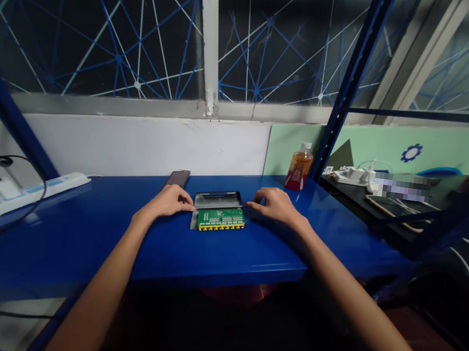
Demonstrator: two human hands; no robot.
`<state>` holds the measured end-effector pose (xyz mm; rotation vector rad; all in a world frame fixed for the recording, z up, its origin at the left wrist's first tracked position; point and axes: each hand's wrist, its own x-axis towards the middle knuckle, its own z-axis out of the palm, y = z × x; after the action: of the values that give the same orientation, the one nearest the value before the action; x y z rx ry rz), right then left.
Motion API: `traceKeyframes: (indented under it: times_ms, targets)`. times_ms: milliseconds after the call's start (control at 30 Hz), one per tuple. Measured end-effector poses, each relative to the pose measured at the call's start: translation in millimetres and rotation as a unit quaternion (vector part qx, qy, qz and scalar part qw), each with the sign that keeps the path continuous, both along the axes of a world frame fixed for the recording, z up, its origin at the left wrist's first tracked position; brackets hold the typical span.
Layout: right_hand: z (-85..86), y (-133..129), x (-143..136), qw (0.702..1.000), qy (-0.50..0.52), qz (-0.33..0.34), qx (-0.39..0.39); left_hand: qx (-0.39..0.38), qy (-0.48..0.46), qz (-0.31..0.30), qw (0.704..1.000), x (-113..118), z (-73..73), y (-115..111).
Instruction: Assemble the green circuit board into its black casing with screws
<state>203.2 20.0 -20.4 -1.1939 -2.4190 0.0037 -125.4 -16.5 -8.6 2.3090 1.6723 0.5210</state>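
A green circuit board (222,218) with a row of yellow ports along its near edge lies on the blue table. Part of a grey metal plate (194,220) shows at its left side. Right behind the board is a shallow dark metal case cover (219,200). My left hand (169,200) rests at the left of these parts, thumb and finger a little apart, fingertips at the plate's edge. To the right of the cover, my right hand (274,205) hovers with fingers loosely bent and nothing visible between them.
A phone (177,178) lies behind my left hand. At the back right stands a bottle (299,167) of reddish drink. A white power strip (26,197) with a black cable is on the left. Blue shelf posts (340,97) rise at both sides; cables and devices fill the black table (356,200) at right.
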Motion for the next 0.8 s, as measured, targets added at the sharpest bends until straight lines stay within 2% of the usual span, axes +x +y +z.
traceKeyframes:
  times_ms: [167,233,400,533,567,633,800]
  targets:
    - [1.4,-6.0,-3.1,0.999,-0.014,0.040,-0.026,0.009,-0.005,-0.002,1.000,0.4,-2.0,-0.1]
    - [2.1,-7.7,-3.3,1.000,-0.011,0.020,-0.014,0.015,-0.010,-0.007,1.000,0.0,-3.2,0.4]
    - [1.9,-1.5,8.9,0.992,0.001,-0.115,0.042,0.015,-0.007,-0.009,1.000,-1.2,-4.6,1.6]
    - [-3.9,4.9,25.3,0.951,-0.036,-0.306,0.016,0.005,-0.001,-0.002,1.000,-1.9,-3.9,1.4]
    - [-5.6,5.9,28.8,0.942,-0.053,-0.331,-0.004,0.002,-0.002,-0.003,1.000,-2.1,-3.7,1.3]
    - [-8.7,7.8,33.0,0.939,-0.083,-0.331,-0.039,-0.004,-0.003,-0.006,1.000,-2.0,-3.4,1.1]
    - [-12.5,16.2,23.0,0.961,-0.117,-0.246,-0.050,-0.006,0.003,-0.005,1.000,-0.7,-4.2,1.4]
